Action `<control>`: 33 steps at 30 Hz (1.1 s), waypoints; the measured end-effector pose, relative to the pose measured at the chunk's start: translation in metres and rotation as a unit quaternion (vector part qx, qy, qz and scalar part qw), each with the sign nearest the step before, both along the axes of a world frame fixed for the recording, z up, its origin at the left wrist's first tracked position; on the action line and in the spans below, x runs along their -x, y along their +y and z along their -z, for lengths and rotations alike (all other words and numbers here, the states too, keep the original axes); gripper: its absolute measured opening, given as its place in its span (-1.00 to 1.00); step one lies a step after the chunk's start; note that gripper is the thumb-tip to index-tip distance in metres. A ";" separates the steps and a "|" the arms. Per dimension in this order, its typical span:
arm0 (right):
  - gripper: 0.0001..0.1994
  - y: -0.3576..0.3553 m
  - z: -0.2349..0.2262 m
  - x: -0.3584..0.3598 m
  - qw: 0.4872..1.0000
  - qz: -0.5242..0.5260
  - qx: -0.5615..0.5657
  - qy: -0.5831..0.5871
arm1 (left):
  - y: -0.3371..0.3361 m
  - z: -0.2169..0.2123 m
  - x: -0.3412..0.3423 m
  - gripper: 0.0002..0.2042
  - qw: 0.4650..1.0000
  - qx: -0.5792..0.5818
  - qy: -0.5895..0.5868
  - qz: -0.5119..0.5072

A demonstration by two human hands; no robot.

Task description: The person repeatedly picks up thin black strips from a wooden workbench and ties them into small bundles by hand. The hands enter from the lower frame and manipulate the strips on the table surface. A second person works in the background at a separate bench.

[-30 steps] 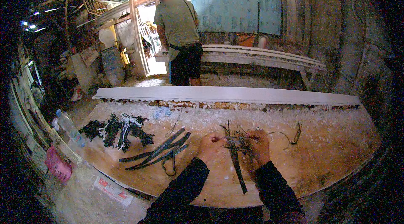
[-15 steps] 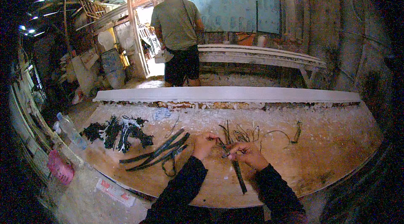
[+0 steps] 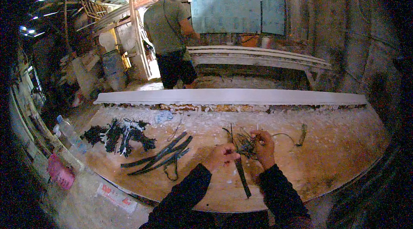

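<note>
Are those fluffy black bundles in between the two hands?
No, the bundles lie left of the loose strips and the left hand.

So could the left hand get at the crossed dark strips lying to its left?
Likely yes: the left hand is fairly near the crossed dark strips, and nothing visible stands between them.

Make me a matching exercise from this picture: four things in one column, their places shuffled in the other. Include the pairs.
Things
1. left hand
2. black frayed bundles
3. pink container
4. long white bar

Places
A. beyond the left edge of the tabletop
B. along the far side of the tabletop
C. at the single dark strip
D. on the left part of the tabletop

Pairs: 1-C, 2-D, 3-A, 4-B
</note>
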State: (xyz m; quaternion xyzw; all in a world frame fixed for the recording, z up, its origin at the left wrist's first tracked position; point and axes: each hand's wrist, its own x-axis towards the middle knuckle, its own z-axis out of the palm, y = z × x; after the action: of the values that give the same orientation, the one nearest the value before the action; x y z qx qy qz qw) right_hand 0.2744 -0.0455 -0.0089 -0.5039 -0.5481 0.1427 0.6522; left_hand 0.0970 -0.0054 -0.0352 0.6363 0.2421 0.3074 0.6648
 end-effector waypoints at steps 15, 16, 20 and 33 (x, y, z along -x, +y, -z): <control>-0.81 -0.035 -0.013 0.046 0.852 -0.476 0.212 0.046 | 0.036 0.014 0.025 -0.95 0.921 -0.096 0.060 -0.372; -0.81 -0.034 -0.013 0.045 0.867 -0.452 0.209 0.027 | 0.039 0.019 0.023 -0.95 0.917 -0.127 0.062 -0.373; -0.90 -0.025 -0.009 0.035 0.911 -0.372 0.146 -0.099 | 0.046 0.034 0.015 -0.94 0.902 -0.247 0.063 -0.347; -0.88 -0.008 -0.017 0.008 0.991 -0.066 0.068 0.097 | -0.021 -0.012 -0.013 -0.86 0.994 -0.064 0.075 0.052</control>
State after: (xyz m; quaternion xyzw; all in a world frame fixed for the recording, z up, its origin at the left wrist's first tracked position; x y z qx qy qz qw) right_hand 0.2660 -0.0537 0.0079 -0.4934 -0.5033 0.2702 0.6559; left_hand 0.1098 -0.0260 -0.0230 0.7104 0.2377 0.2392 0.6177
